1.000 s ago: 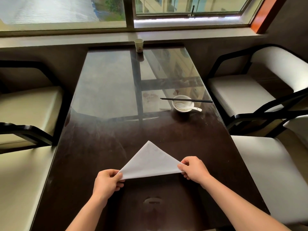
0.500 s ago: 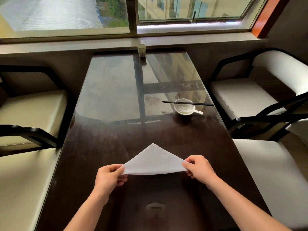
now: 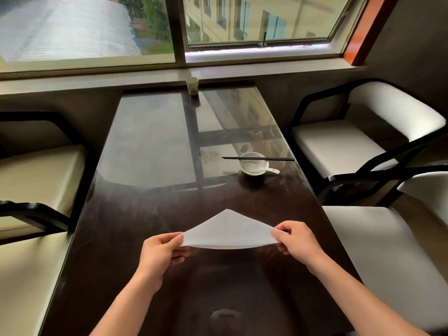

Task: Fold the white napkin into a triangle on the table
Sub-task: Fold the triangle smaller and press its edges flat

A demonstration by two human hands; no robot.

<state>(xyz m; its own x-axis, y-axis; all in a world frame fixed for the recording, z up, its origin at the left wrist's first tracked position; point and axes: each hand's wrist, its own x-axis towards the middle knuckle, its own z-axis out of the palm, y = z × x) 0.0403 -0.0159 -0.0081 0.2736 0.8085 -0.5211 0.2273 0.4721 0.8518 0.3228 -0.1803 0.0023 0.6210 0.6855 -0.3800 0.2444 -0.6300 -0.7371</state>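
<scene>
**A:** Where's the napkin, who's got it?

**B:** On my feed, left to right. Left hand pinches the left corner of the white napkin, thumb on top, fingers curled under. The napkin already reads as a triangle with its apex pointing away. It hangs between both hands, low over the near part of the worktop. The long near edge sags. I can't tell if the apex touches the surface. Right hand pinches the right corner the same way.

**A:** What goes wrong from here?

**B:** My guess is the layers slip if either pinch loosens, and then the edges no longer match. Pull the corners too hard and the fold skews or tears. Leave it too slack and it bellies and lands creased off-line. The top looks glossy, so the napkin may skate when pressed flat.

**A:** Anything in the way?

**B:** Cream-seated chair on the left, well apart. Paper cup at the far end by the window sill. Right of centre is a white bowl with a spoon in it and black chopsticks across the rim. That's the nearest clutter, and it's well beyond the apex, so I judge it no obstacle. White chairs on the right, off the worktop.
</scene>
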